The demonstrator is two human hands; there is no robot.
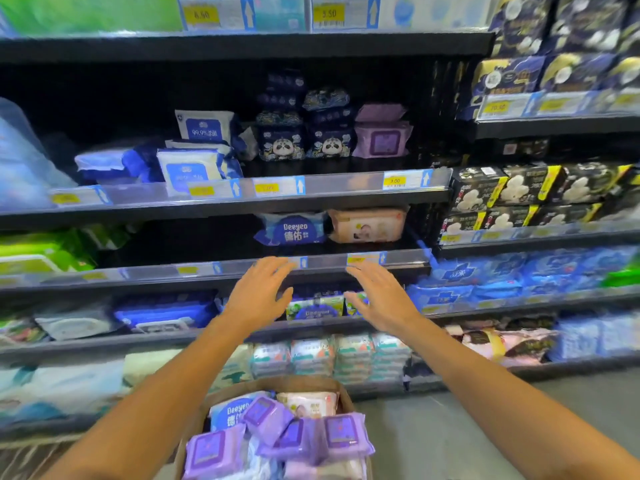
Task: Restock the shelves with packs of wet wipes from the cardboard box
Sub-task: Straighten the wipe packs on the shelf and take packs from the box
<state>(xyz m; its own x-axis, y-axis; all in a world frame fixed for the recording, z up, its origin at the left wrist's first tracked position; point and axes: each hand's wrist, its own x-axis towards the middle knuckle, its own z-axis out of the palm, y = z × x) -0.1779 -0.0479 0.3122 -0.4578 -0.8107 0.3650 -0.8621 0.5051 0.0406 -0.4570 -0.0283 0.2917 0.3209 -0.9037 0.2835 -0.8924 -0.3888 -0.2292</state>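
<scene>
Black shelves (242, 202) are carrying stock in tiers. Upper tier: blue-white packs (188, 168) sitting toward the left, navy panda packs (301, 143) stacking mid-shelf, purple packs (381, 135) standing nearer the right edge. Next tier down: a blue Deeyeo pack (294, 230) lying just beside a peach pack (367, 225) near the right edge, green packs (41, 254) at the left edge. Grey floor (485, 427) is carrying the cardboard box (277, 384), which is holding purple wet wipes (277, 434).

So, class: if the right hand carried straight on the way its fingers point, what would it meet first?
Probably the shelf edge strip with its yellow price tag, just past the right hand; its fingertips look nearly there, though depth is unclear.
</scene>
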